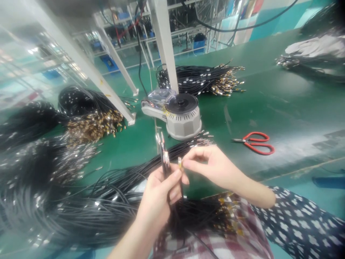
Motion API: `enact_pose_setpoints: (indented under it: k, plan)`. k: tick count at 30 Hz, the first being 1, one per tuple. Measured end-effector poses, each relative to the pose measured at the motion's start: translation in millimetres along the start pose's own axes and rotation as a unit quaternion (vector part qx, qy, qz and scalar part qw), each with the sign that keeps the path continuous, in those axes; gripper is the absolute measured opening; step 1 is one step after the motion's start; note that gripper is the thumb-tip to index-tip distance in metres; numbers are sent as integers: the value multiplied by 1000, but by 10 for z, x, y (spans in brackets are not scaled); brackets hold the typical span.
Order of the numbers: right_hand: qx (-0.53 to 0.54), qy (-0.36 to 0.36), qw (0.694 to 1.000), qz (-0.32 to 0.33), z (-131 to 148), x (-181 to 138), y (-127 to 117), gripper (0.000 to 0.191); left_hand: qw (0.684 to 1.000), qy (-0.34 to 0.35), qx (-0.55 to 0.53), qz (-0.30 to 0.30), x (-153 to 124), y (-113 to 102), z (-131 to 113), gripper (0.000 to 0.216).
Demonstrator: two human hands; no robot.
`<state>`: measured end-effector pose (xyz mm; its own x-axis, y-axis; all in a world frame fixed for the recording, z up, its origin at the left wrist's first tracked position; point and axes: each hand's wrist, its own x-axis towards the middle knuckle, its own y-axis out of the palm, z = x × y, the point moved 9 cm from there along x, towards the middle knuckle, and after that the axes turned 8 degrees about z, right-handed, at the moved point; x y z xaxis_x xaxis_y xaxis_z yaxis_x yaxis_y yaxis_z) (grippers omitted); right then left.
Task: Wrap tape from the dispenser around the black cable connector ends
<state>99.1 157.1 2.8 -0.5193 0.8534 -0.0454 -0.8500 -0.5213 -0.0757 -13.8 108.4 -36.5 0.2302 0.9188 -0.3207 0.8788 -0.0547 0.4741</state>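
My left hand (pixel 164 190) is closed around a few black cables (pixel 163 158), whose silvery connector ends point up above the fingers. Close to its thumb, my right hand (pixel 206 163) pinches at a small metal cable end (pixel 179 162) with a yellowish band below the tip. Just beyond both hands stands a round grey tape dispenser (pixel 183 124) with a black disc on top. Below the hands, a thick bundle of black cables (pixel 199 212) with yellow-banded ends lies across the lap. Another row of cable ends (pixel 201 140) rests on the table behind my right hand.
Red-handled scissors or nippers (pixel 258 142) lie on the green table (pixel 215 118) to the right. Cable heaps (pixel 91 126) fill the left side, and another bundle (pixel 199 79) lies behind the dispenser. White metal posts (pixel 164 43) rise from the table. White cloth (pixel 318 46) sits at the far right.
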Motion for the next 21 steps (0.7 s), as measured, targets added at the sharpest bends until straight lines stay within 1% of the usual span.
enact_pose_setpoints:
  k: [3,6,8,11,14,16,18,19,21]
  plan:
    - [-2,-17,1000,15,29,15,8,8,1000,-15,-2,11,7,19,25,20]
    - [23,-22,999,39,10,35,41,9,999,-35,-6,27,23,31,57,20]
    - [25,-28,999,38,3,37,54,9,999,-40,-6,33,32,36,64,21]
    - [3,-32,999,14,6,13,62,10,999,-25,11,27,36,34,35,22]
    - [-39,-32,999,-21,39,-40,61,12,999,-5,39,-4,28,-1,-1,23]
    - [-77,-54,994,-55,120,-87,29,13,999,3,51,-18,21,-19,-16,22]
    - [-102,-81,988,-82,204,-126,-12,13,998,10,56,-15,19,-14,-30,22]
    - [-101,-83,988,-83,214,-128,-26,13,998,11,56,-8,19,-6,-36,22]
    - [-61,-58,995,-58,148,-92,-35,11,999,7,52,8,20,10,-37,21]
